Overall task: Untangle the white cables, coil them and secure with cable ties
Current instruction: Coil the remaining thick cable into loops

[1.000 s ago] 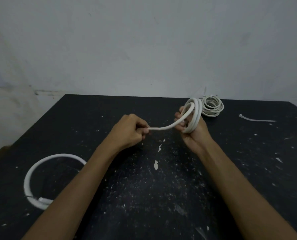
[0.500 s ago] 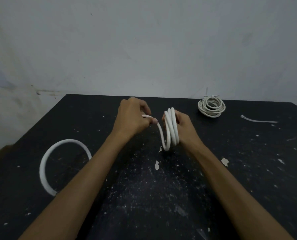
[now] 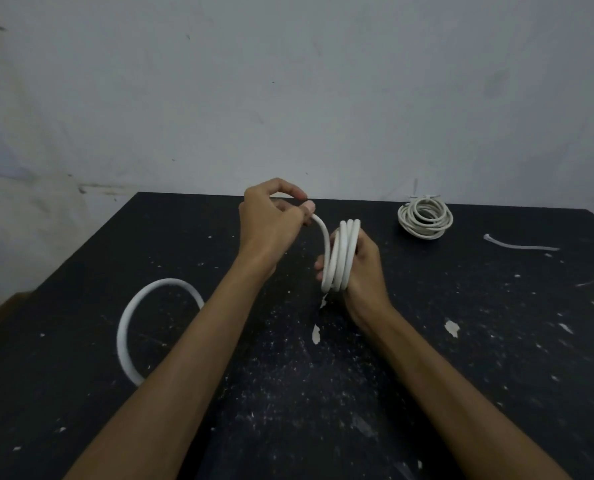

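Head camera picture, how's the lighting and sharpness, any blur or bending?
Head view: dim, flat light with no glare; the left hand and right hand on the cable coil look sharp; the wide lens visibly bows the table edges.

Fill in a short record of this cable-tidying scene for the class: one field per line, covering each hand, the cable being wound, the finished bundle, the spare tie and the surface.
Left hand: pinches the free stretch of the white cable, raised above the coil
Right hand: grips the coil, held upright on edge
Loose tail: curves on the table, left side
Finished bundle: lies far right, tie on top
Spare cable tie: lies flat, right of the bundle
Black table: flecked with white chips
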